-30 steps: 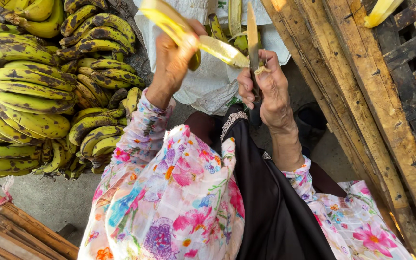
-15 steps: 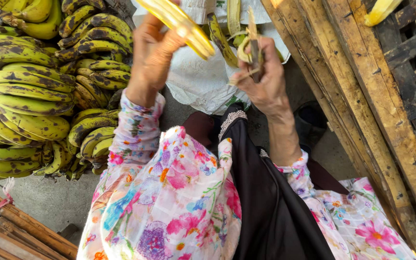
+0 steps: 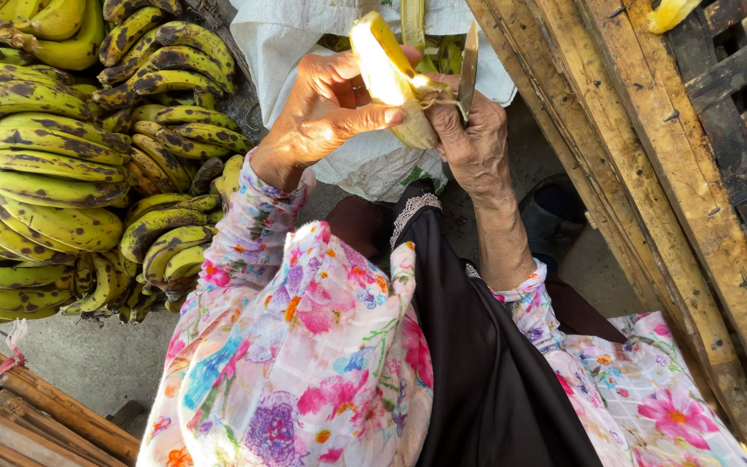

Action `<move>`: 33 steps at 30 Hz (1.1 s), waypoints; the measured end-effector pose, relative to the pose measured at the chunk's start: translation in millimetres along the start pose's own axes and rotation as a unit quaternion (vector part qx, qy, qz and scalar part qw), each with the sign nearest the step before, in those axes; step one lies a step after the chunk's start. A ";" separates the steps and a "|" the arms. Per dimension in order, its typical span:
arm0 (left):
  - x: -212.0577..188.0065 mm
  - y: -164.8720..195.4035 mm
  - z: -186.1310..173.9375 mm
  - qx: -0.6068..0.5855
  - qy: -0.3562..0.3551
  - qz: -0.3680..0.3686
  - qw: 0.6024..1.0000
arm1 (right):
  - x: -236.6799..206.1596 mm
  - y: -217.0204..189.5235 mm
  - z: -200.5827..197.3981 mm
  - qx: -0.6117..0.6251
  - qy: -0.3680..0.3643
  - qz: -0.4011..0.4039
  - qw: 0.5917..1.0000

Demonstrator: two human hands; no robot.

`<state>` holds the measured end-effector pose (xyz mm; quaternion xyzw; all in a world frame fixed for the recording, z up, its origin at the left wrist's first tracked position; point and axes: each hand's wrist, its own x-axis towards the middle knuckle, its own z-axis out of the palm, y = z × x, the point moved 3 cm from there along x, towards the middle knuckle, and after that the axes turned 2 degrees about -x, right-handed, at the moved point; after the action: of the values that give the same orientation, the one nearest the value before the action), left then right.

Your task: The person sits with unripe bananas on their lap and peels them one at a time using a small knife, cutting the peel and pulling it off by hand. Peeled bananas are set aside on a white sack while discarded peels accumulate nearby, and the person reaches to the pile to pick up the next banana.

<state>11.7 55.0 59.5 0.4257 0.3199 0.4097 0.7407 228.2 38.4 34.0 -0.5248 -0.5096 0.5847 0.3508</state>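
My left hand (image 3: 326,108) grips a partly peeled yellow banana (image 3: 391,78), its pale flesh bare along the top. My right hand (image 3: 475,138) holds a knife (image 3: 468,65) with the blade pointing up, and its fingers touch the lower end of the banana where stringy peel hangs. Both hands meet above a white sack (image 3: 304,35) that holds peel pieces (image 3: 430,52). I wear flowered sleeves and a black cloth over my lap.
A big heap of spotted green-yellow bananas (image 3: 54,173) lies at the left. Wooden planks (image 3: 650,173) slant down the right side, with a dark crate (image 3: 741,78) beyond. Bamboo-like sticks (image 3: 28,415) sit at the bottom left on the concrete floor.
The left hand has brought the banana in from the left and turned it toward the right hand. The knife hand stayed near the same spot and now touches the fruit's lower end.
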 end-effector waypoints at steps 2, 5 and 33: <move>-0.9 -2.5 1.9 -0.004 -0.012 0.004 1.000 | -1.6 -4.2 3.6 -0.066 0.022 -0.119 0.990; -1.2 -6.7 5.4 -0.014 0.003 0.052 0.999 | -3.7 -5.7 14.4 -0.123 0.045 -0.172 0.976; -25.2 -39.8 -27.2 -0.064 0.066 0.082 0.992 | -5.7 12.3 54.7 -0.142 0.170 -0.195 0.955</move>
<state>-8.9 30.9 15.3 0.3741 0.3050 0.5157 0.7078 177.8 17.7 19.8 -0.5511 -0.6129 0.3286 0.4612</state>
